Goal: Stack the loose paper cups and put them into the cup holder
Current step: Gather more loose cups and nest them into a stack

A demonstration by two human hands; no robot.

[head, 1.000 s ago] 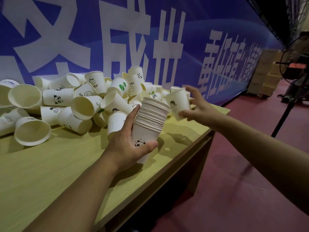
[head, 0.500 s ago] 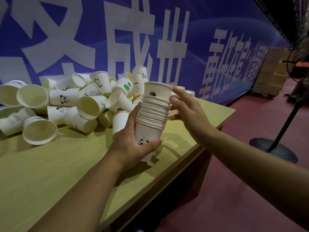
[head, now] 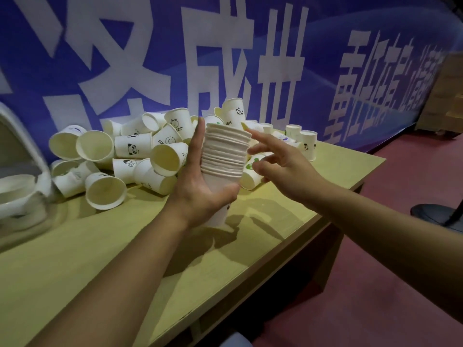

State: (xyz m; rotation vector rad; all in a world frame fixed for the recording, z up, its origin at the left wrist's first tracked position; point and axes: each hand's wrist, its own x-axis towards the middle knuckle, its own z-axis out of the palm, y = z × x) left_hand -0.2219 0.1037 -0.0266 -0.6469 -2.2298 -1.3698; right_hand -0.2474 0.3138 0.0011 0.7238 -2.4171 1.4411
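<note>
Yellow-green table (head: 75,259) in front of a blue banner (head: 313,33) with white characters. Above the table's front edge, left hand (head: 200,194) grips the stack of nested cups (head: 224,156) upright, thumb round its base, fingers up the far side. Right hand (head: 280,161) just beside the stack's rim, fingers spread and loose, holding nothing. Loose cups pile (head: 130,156) toward the back edge; several upright cups (head: 304,144) near the back right corner.

- White paper cups (head: 132,149), cream inside, printed with black-and-white pandas, smiley faces, green leaves.
- Blue banner (head: 313,33) with large white characters.
- Yellow-green table (head: 75,259); dark red floor (head: 375,309).
</note>
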